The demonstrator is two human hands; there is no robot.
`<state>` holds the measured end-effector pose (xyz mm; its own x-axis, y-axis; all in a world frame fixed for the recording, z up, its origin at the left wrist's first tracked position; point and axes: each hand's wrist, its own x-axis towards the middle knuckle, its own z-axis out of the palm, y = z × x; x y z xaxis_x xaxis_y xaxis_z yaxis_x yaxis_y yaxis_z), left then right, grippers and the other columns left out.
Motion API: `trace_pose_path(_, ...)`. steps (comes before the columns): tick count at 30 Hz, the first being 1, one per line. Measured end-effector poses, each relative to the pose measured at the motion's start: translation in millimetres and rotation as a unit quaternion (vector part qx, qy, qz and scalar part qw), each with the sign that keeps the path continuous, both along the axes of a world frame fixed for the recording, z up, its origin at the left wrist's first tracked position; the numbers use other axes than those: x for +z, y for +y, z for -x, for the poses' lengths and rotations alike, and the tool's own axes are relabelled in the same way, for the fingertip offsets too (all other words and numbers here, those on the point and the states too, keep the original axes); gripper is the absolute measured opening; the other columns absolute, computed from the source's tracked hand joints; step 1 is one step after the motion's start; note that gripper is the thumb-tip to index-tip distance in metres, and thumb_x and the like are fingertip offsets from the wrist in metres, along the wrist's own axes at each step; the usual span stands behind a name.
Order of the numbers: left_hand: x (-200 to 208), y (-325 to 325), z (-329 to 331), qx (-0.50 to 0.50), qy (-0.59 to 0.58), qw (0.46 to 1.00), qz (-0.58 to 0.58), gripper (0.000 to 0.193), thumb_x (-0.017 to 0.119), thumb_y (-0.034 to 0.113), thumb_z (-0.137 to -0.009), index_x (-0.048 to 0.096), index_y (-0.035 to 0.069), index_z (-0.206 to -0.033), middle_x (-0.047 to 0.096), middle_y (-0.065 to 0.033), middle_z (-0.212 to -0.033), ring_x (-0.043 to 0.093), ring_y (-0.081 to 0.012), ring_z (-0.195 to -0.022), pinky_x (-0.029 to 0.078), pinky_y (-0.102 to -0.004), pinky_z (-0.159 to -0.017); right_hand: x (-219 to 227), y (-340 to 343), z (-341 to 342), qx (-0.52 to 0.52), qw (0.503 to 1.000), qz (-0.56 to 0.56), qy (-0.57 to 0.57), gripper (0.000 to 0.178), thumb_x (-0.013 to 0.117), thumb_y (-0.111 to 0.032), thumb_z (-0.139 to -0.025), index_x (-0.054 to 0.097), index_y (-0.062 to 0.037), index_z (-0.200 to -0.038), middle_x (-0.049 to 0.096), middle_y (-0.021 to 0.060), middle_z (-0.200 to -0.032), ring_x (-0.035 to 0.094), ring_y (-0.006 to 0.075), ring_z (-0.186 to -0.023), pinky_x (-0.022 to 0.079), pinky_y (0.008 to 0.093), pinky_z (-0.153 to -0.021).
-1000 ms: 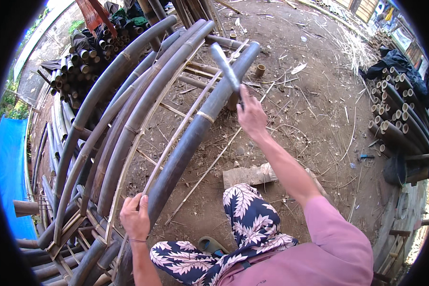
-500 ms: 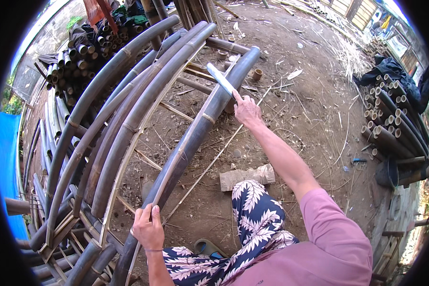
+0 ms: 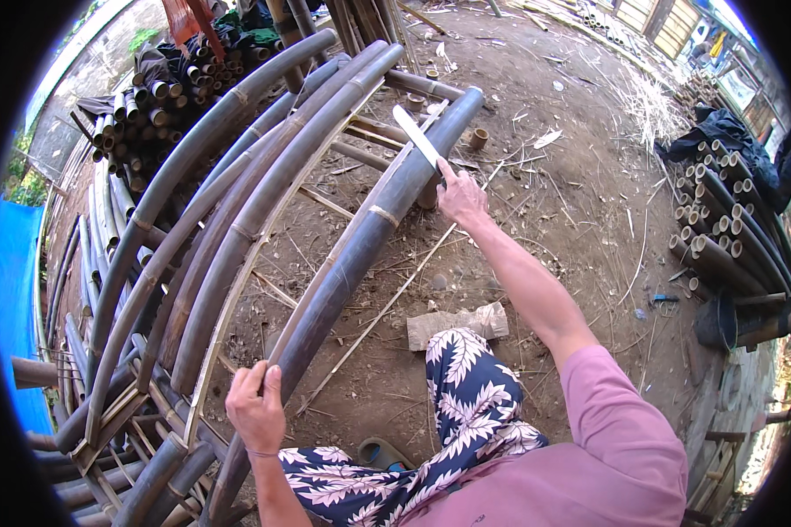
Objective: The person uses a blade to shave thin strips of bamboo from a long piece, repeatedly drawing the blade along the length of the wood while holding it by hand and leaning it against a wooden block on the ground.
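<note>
A long curved dark bamboo pole (image 3: pixel 360 241) slants across the middle, with a pale cut strip along its left side. Around its near part my left hand (image 3: pixel 257 408) is closed, thumb on top. My right hand (image 3: pixel 462 198) is closed on the handle of a long-bladed knife (image 3: pixel 417 136). The blade lies slantwise across the pole close to its far end; whether it touches the surface I cannot tell. Most of the handle is hidden by my fingers.
More curved bamboo poles (image 3: pixel 264 198) with crosspieces stand to the left. A wooden block (image 3: pixel 457 327) lies by my knee. Bundles of cut bamboo (image 3: pixel 721 211) are stacked at right, beside a dark bucket (image 3: pixel 716 321). A blue tarp (image 3: pixel 18 299) hangs at far left.
My left hand has shifted a little left, and the pole has rolled so its cut strip faces further left. The knife blade has tilted and moved slightly right with my right hand.
</note>
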<state>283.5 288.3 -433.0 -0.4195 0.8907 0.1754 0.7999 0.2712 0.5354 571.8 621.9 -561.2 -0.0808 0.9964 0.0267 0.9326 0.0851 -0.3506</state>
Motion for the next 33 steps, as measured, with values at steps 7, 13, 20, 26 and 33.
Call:
trace_pose_path(7,-60.4,37.5,14.8,-0.009,0.096,0.992,0.076,0.024,0.061,0.027,-0.089,0.07,0.005,-0.093,0.061,-0.0136,-0.081,0.062,-0.0314,-0.073,0.048,-0.0423,-0.066,25.6,-10.7,23.5,0.05,0.998,0.024,0.002,0.05,0.057,-0.029,-0.089,0.042,-0.0259,-0.136,0.059,0.0201,-0.106,0.06,0.0379,-0.102,0.05,0.0502,-0.085)
trace_pose_path(13,-134.7,46.0,25.5,-0.005,0.242,0.97,0.002,0.017,0.064,0.028,-0.08,0.071,0.014,-0.086,0.061,-0.003,-0.082,0.06,-0.0234,-0.084,0.048,-0.0412,-0.07,42.0,-57.0,-5.4,0.219,0.969,-0.052,0.1,0.058,0.061,-0.029,-0.088,0.043,-0.0098,-0.141,0.053,0.0211,-0.133,0.052,0.0345,-0.122,0.04,0.0402,-0.104)
trace_pose_path(20,-145.1,-19.4,57.7,0.214,0.084,0.961,-0.152,0.057,0.071,0.044,-0.079,0.059,0.007,-0.121,0.054,-0.0165,-0.118,0.051,-0.0305,-0.112,0.038,-0.048,-0.098,46.8,-125.9,1.9,0.24,0.951,0.037,0.193,0.056,0.057,-0.007,-0.09,0.039,-0.0056,-0.143,0.049,0.0139,-0.133,0.05,0.0235,-0.113,0.038,0.0326,-0.097)
trace_pose_path(26,-159.6,-118.4,95.5,0.231,-0.005,0.973,-0.006,0.047,0.069,0.056,-0.076,0.07,0.009,-0.082,0.061,-0.0079,-0.088,0.056,-0.0257,-0.094,0.034,-0.0438,-0.09,47.4,-164.4,9.4,0.198,0.934,0.13,0.267,0.052,0.057,-0.008,-0.091,0.042,-0.011,-0.141,0.05,-0.0014,-0.079,0.046,0.0062,-0.057,0.04,0.0215,-0.05)
trace_pose_path(33,-142.5,-95.4,119.1,0.169,-0.171,0.97,-0.043,0.054,0.07,0.061,-0.074,0.067,0.007,-0.073,0.062,-0.0069,-0.078,0.059,-0.0238,-0.082,0.034,-0.0381,-0.083,54.2,-170.5,27.2,0.174,0.924,0.159,0.299,0.051,0.058,-0.011,-0.092,0.042,-0.012,-0.14,0.05,-0.0036,-0.073,0.045,0.0047,-0.054,0.039,0.0206,-0.045)
